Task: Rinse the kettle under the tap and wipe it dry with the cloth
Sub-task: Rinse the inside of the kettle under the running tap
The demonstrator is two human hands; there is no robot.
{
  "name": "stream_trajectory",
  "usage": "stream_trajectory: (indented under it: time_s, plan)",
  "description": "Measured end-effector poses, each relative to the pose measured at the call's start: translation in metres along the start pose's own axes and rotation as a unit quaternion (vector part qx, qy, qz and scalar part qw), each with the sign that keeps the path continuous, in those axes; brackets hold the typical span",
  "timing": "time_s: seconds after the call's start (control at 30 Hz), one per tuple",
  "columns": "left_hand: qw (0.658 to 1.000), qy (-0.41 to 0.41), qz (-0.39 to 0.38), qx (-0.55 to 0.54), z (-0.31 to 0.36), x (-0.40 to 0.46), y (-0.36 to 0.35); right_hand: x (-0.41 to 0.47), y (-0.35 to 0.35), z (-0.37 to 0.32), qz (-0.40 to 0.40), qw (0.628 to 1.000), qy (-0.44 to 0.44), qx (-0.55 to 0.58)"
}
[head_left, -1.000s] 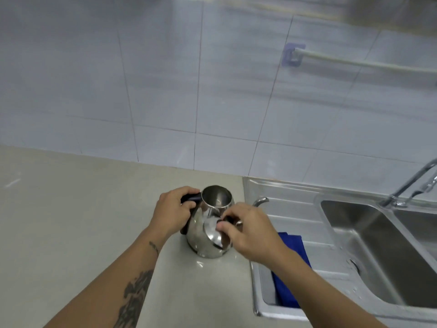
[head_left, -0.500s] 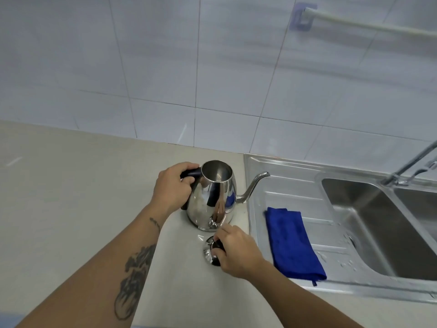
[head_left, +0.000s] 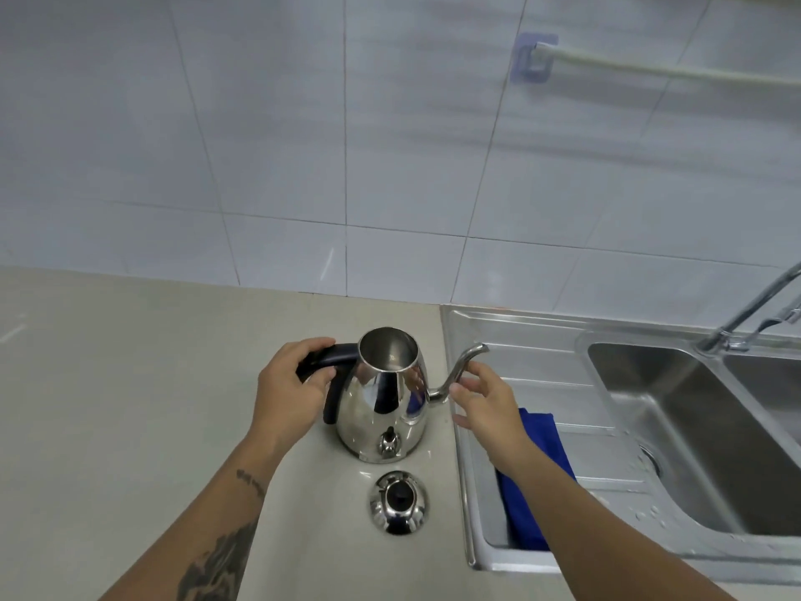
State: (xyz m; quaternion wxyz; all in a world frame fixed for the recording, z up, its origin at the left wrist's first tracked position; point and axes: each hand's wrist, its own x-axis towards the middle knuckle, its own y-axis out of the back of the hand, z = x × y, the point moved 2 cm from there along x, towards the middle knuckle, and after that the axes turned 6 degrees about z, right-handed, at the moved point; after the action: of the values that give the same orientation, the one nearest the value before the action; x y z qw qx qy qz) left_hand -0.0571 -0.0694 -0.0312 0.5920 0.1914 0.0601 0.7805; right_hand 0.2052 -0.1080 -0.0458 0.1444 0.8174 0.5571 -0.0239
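Between the hands, kettle (head_left: 383, 409), left hand (head_left: 290, 390) gripping its handle.

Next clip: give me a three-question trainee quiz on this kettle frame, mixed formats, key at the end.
1. True or false: the lid sits on the kettle.
2. The cloth lies: A) on the counter, B) on the drainboard, C) in the basin.
3. Fill in: the left hand grips the kettle's ____.

Key: 1 false, it lies on the counter in front of the kettle; 2 B; 3 handle. The right hand is open beside the spout.
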Motion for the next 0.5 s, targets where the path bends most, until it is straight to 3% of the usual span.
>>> stream_trajectory:
  time_s: [0.13, 0.3, 0.4, 0.5]
  plan:
    - [1.0, -0.009, 0.017, -0.023, 0.003, -0.004, -0.002, 0.011, -0.007, -0.005, 0.029, 0.996, -0.045, 0.072]
    - [0.997, -0.076, 0.026, -0.02, 0.03, -0.018, -0.013, -0.004, 0.021, -0.013, 0.039, 0.992, -0.013, 0.116]
    - [0.987, -0.16, 0.012, 0.005, 0.06, -0.029, -0.029, -0.013, 0.063, -0.021, 0.047, 0.991, 0.021, 0.125]
    - [0.954, -0.292, -0.017, 0.057, 0.096, -0.049, -0.059, -0.015, 0.117, -0.026, 0.071, 0.99, 0.05, 0.108]
